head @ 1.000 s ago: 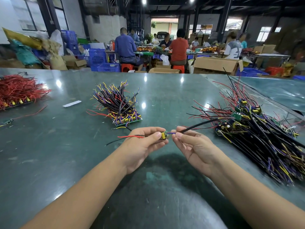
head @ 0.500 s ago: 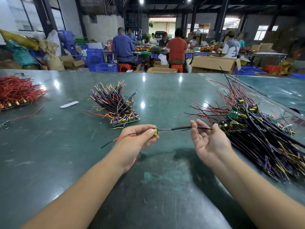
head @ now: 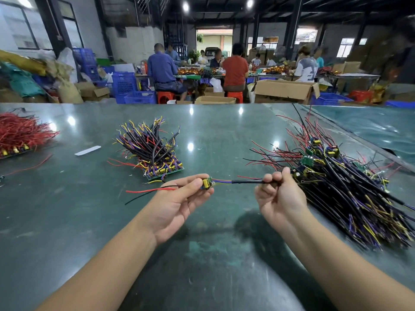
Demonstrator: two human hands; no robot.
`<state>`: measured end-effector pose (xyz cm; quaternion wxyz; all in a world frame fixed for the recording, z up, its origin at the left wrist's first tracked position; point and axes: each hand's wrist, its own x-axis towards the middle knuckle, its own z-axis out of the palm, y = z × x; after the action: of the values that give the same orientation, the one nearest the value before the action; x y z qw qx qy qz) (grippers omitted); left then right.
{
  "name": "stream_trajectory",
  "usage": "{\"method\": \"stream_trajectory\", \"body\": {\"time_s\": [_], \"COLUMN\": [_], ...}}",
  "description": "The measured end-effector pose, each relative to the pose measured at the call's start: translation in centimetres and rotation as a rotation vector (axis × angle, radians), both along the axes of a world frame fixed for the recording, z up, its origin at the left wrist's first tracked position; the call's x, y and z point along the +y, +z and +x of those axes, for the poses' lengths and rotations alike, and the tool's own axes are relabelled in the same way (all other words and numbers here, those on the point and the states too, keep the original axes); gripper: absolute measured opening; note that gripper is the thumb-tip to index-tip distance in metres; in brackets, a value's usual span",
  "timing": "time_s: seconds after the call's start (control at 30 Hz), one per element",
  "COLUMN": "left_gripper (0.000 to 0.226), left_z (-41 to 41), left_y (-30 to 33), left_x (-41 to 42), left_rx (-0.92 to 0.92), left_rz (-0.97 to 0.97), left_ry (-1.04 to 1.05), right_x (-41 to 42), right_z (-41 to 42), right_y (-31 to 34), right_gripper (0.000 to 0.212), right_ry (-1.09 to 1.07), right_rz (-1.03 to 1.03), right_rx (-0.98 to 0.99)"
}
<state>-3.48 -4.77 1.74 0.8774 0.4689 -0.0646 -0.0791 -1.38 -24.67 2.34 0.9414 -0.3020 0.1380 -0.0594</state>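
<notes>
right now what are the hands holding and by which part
One small wired circuit board: the left hand pinches the board end between thumb and fingers, and the right hand grips its black cable further along.

Head camera, wide-angle, forward-down over table point(head: 67, 221); left hand point(head: 177, 205), right hand point(head: 278, 196) near.

Bright ceiling lamps point(head: 185, 6), glare spots on tabletop point(head: 224, 135) (edges bowed, blurred)
</notes>
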Motion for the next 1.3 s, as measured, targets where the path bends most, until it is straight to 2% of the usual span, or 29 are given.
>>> {"method": "stream_trajectory", "body": {"time_s": [0.07, 0.1, 0.13, 0.23, 0.3, 0.37, 0.43, 0.5, 0.63, 0.73, 0.83, 0.9, 1.0, 1.13, 1.2, 1.3], "left_gripper": [0.019, 0.019, 0.019, 0.021, 0.022, 0.021, 0.021, 0.028, 0.052, 0.053, 0.051, 0.051, 0.047, 0.044, 0.042, 0.031], "left_z": [0.2, 0.2, 0.4, 0.6, 0.6, 0.5, 0.4, 0.4, 1.0, 1.9, 2.5, 2.8, 3.0, 3.3, 3.4, 3.6], "left_y": [-0.1, -0.2, -0.2, -0.3, -0.3, -0.3, -0.1, 0.2, 0.9, 1.3, 1.0, 0.7, 0.2, -0.3, -0.6, -0.7], "left_x": [0.4, 0.5, 0.6, 0.9, 1.1, 1.1, 1.1, 1.1, 2.1, 3.8, 4.9, 5.3, 6.8, 7.5, 7.1, 6.6], "left_rx": [-0.020, -0.027, -0.031, -0.020, 0.007, 0.021, 0.009, 0.029, 0.121, 0.107, 0.088, 0.087, 0.071, 0.107, 0.126, 0.095], "left_rz": [0.041, 0.061, 0.077, 0.104, 0.118, 0.139, 0.159, 0.164, 0.151, 0.006, -0.100, -0.192, -0.291, -0.235, -0.180, 0.014], "left_ry": [0.039, 0.063, 0.089, 0.138, 0.130, 0.101, 0.076, 0.067, 0.106, 0.273, 0.391, 0.438, 0.547, 0.604, 0.584, 0.631], "right_x": [-0.1, -0.1, 0.0, 0.4, 1.7, 2.4, 2.5, 2.2, 1.6, 1.1, 0.5, 0.3, -0.7, -3.5, -4.8, -6.1], "right_z": [0.0, -0.1, -0.2, -0.9, -1.9, -2.3, -2.4, -2.5, -2.9, -3.0, -2.4, -2.1, -1.3, -0.9, -0.8, -1.5], "right_y": [0.1, 0.1, 0.0, -1.2, -2.0, -2.6, -2.6, -2.3, -0.7, 0.3, -0.5, -0.6, 0.2, 1.5, 1.9, 2.4], "right_gripper": [0.041, 0.035, 0.036, 0.068, 0.064, 0.050, 0.032, 0.033, 0.033, 0.035, 0.040, 0.044, 0.056, 0.068, 0.065, 0.029], "right_ry": [-0.010, -0.060, -0.139, -0.440, -0.411, -0.349, -0.330, -0.261, -0.182, -0.071, 0.067, 0.039, -0.079, -0.135, -0.087, 0.081], "right_rz": [-0.175, -0.380, -0.640, -1.472, -1.848, -2.039, -2.160, -2.274, -2.323, -2.275, -2.204, -2.112, -2.029, -2.166, -2.235, -2.393], "right_rx": [-0.032, -0.025, -0.008, -0.021, -0.177, -0.334, -0.500, -0.656, -0.689, -0.575, -0.556, -0.525, -0.366, -0.073, 0.005, 0.127]}}
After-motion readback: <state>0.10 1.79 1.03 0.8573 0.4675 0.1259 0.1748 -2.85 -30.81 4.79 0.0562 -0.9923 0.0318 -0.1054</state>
